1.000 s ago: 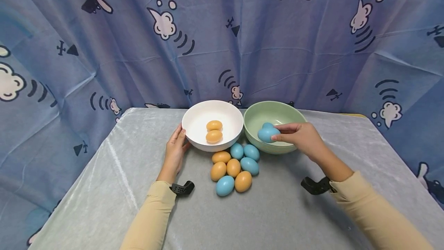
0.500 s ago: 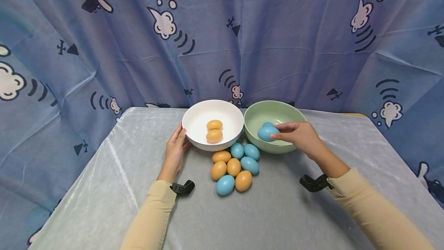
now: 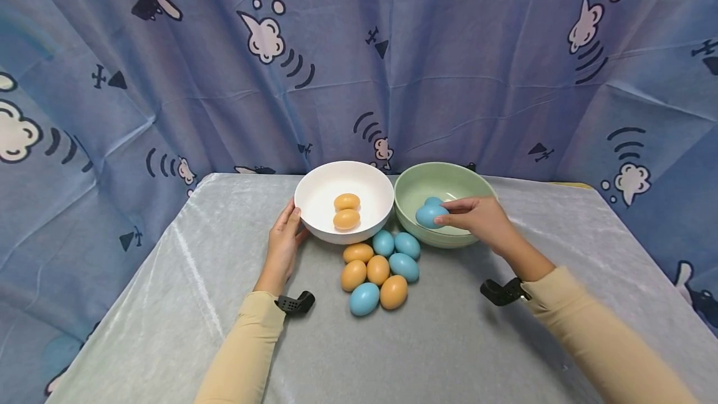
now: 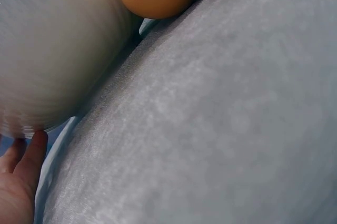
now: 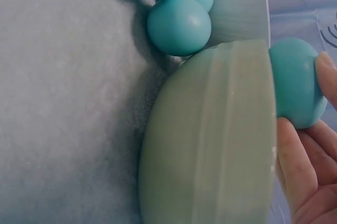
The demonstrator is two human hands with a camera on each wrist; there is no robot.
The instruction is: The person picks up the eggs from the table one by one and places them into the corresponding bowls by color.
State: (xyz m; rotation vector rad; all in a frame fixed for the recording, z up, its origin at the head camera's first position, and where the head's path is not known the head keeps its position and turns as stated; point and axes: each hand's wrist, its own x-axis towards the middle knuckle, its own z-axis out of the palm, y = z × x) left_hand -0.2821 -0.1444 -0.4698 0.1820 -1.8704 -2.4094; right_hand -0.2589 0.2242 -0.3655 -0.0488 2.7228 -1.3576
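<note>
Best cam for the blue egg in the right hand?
Right wrist: the blue egg looks large, pinched by the right hand. Head shows it smaller, over the green bowl; left wrist, not at all.

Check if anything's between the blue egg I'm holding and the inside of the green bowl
Nothing visible blocks it: the right grip holds that blue egg over the open green bowl. A second egg lies inside, beyond it.

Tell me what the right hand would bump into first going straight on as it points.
Most likely the left side of the green bowl, with the blue egg pinched in the right hand touching first. Height is hard to judge, though: it might clear that side and pass over the white bowl.
</note>
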